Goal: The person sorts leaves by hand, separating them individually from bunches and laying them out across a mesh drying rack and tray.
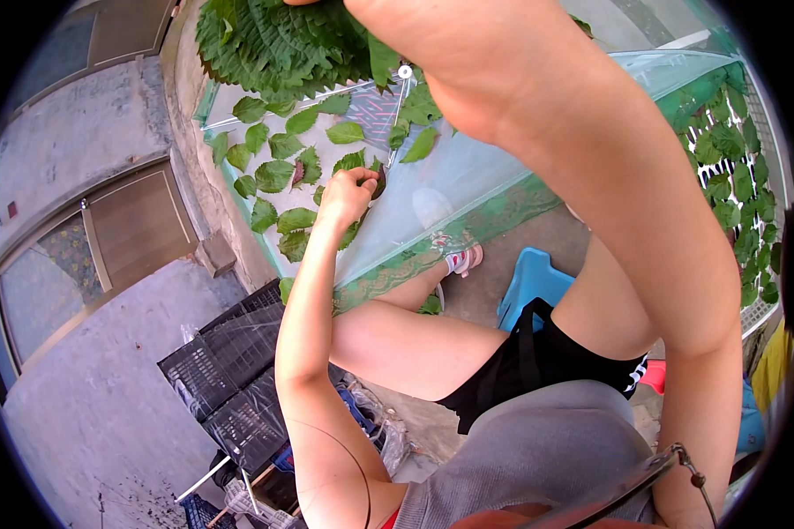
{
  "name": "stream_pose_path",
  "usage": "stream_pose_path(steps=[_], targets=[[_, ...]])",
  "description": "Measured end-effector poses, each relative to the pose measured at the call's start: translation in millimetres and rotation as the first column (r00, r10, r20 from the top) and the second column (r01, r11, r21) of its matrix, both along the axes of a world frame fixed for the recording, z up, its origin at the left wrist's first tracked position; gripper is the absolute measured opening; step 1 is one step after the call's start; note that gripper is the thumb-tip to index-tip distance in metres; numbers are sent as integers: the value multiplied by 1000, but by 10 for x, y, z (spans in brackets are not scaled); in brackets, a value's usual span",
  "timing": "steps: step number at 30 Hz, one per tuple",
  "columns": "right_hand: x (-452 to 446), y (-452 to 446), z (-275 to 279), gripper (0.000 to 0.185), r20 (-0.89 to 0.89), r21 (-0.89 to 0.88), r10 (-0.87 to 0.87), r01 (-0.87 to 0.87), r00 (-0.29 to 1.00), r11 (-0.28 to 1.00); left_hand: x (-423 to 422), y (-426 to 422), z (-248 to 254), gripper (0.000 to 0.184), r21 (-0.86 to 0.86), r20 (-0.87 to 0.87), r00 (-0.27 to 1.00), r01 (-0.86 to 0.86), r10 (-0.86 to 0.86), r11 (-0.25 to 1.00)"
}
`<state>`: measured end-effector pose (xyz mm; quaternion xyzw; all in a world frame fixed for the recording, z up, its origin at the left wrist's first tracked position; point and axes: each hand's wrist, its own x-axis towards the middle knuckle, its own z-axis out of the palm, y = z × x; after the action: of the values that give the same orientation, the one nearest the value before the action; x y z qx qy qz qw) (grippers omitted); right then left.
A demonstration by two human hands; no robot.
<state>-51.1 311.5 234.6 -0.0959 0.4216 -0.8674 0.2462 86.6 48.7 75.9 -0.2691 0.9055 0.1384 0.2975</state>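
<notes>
My left hand (348, 194) is closed in a pinch on a dark-edged leaf (379, 182), low over the pale mesh cloth. Around it, several green leaves (275, 175) lie spread out singly on the mesh. At the top edge, my right hand (397, 25) is partly cut off by the frame. It is against a thick stack of large green leaves (282, 44) and appears to hold it, though most of its fingers are hidden.
Green netting with a lace edge (503, 207) borders the mesh. A blue plastic stool (535, 284) stands by my legs. Black crates (238, 353) are at lower left, beside a concrete wall (88, 388). More leaves lie on a white rack (759, 319) at right.
</notes>
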Motion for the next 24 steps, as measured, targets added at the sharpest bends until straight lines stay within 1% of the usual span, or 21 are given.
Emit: stream_pose_path(steps=[2, 3, 4, 5, 9, 10, 11, 12, 13, 15, 16, 17, 19, 20, 21, 23, 24], targets=[[0, 0, -5, 12, -22, 4, 0, 0, 1000, 1000, 48, -101, -81, 23, -38, -85, 983, 163, -166, 986], [1, 5, -7, 11, -28, 8, -4, 4, 1000, 1000, 81, -127, -124, 23, -38, -85, 983, 163, -166, 986], [3, 7, -15, 11, -39, 10, -4, 5, 999, 1000, 114, -149, -165, 22, -223, -187, 911, 324, -367, 919], [6, 6, -17, 11, -53, 15, -5, 6, 999, 1000, 111, -119, -151, 21, -414, -244, 790, 440, -563, 797], [3, 13, -31, 10, -142, 49, -26, 33, 990, 998, -159, 91, -36, 18, -451, -302, 777, 394, -552, 801], [-1, 14, -41, 9, -175, 59, -39, 50, 984, 997, -268, 203, 29, 18, -311, -321, 852, 317, -413, 896], [-2, 20, -51, 9, -223, 77, -51, 70, 973, 995, -349, 268, 39, 17, -165, -316, 911, 222, -265, 961], [-4, 23, -70, 9, -290, 100, -70, 103, 954, 990, -415, 280, -9, 21, -128, -296, 910, 263, -289, 956], [-11, 33, -85, 8, -372, 122, -92, 147, 924, 982, -474, 321, -60, 21, -127, -299, 909, 263, -290, 956], [-12, 37, -115, 8, -556, 160, -125, 253, 822, 954, -594, 421, -155, 26, -108, -398, 854, 320, -336, 941], [-13, 40, -141, 8, -644, 177, -133, 317, 753, 932, -637, 413, -223, 31, -52, -420, 848, 334, -324, 941], [-13, 31, -168, 7, -728, 190, -136, 388, 672, 902, -678, 368, -362, 31, -51, -424, 845, 337, -326, 940], [-21, 16, -205, 7, -829, 190, -132, 495, 544, 848, -755, 292, -617, 34, 41, -508, 821, 327, -262, 944], [-18, -8, -219, 7, -842, 185, -135, 516, 521, 836, -803, 354, -574, 34, 42, -509, 819, 330, -265, 943], [-25, -26, -216, 7, -854, 179, -140, 536, 501, 825, -874, 442, -490, 35, 92, -416, 894, 223, -166, 970], [-46, -110, -240, 6, -830, 165, -179, 538, 528, 826, -915, 485, -468, 36, 130, -312, 948, 112, -66, 985], [-88, -184, -269, 7, -862, 208, -142, 595, 486, 776, -897, 461, -517, 34, 100, -337, 938, 124, -83, 987]])
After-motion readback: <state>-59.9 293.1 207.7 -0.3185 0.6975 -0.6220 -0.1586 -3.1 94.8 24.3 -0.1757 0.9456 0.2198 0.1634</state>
